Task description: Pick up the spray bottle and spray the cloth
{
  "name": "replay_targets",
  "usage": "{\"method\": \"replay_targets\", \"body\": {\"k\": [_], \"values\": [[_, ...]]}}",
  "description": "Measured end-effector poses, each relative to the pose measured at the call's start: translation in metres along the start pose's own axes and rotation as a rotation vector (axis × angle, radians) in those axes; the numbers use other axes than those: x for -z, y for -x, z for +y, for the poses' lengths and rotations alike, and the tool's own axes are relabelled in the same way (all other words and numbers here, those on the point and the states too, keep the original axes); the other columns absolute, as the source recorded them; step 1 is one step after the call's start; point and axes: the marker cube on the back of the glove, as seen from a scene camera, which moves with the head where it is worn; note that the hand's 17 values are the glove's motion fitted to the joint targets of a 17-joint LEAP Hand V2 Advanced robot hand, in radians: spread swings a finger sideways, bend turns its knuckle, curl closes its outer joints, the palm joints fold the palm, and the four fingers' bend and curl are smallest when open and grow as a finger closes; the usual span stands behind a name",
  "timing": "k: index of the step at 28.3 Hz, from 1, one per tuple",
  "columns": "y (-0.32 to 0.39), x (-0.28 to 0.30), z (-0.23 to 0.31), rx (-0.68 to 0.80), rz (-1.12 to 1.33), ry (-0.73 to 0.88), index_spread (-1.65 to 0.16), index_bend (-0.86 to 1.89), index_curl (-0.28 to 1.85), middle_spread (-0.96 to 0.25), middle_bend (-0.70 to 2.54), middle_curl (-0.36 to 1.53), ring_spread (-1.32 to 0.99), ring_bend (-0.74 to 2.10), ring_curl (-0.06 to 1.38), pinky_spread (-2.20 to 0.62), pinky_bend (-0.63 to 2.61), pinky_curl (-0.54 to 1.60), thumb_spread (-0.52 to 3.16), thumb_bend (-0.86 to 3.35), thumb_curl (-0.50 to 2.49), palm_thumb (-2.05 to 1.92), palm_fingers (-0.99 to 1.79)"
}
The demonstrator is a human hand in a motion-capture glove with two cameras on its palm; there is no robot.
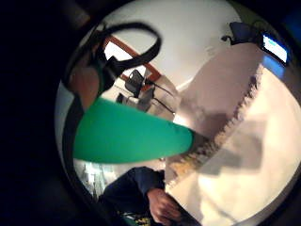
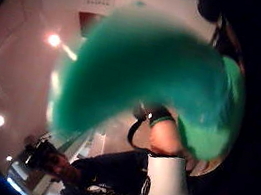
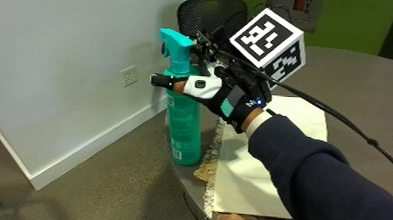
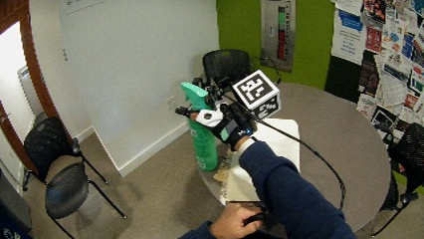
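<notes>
A person's gloved right hand (image 3: 220,93) is wrapped around the upper body of a tall teal spray bottle (image 3: 183,124), just under its neck. The fingers curl round the far side of the bottle and the thumb side faces the outside camera, so the hand is gripping the bottle. Both palm views are filled with green plastic, which fits a bottle held close against the palm. The bottle stands upright at the near edge of a round grey table (image 4: 344,134); whether its base rests on the tabletop or is just lifted clear of it cannot be told. Its trigger head (image 3: 175,41) rises above the hand, with the nozzle pointing away from the table, toward a white wall (image 3: 65,59).

Just beside the bottle, a pale cream cloth (image 3: 274,158) with a lacy fringe along its near edge lies flat on the table, beneath and beyond the person's dark blue sleeve (image 3: 313,185). The person's bare other hand (image 4: 235,226) rests at the table edge, near the cloth's closest corner.

The step in hand looks like the pick-up: the bottle is grasped but the spraying is not yet begun. The next move probably calls for lifting the bottle, turning its nozzle round toward the cloth, and getting a finger up onto the trigger, since the hand sits below the head
</notes>
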Motion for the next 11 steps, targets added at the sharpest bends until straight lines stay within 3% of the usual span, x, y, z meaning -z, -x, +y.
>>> {"method": "replay_targets", "body": {"k": [4, 11], "values": [[0.003, 0.016, 0.016, 0.005, 0.123, 0.117, -0.36, -0.03, 0.34, -0.08, 0.23, 0.46, -0.12, 0.4, 0.43, 0.07, 0.66, 0.45, 0.88, -0.1, 0.52, 0.64, 0.26], [-0.003, 0.04, 0.059, -0.011, 0.294, 0.183, -0.41, 0.02, 0.21, 0.0, 0.18, 0.41, -0.04, 0.31, 0.34, 0.18, 0.78, 0.42, 0.93, -0.06, 0.45, 0.53, 0.08]]}}
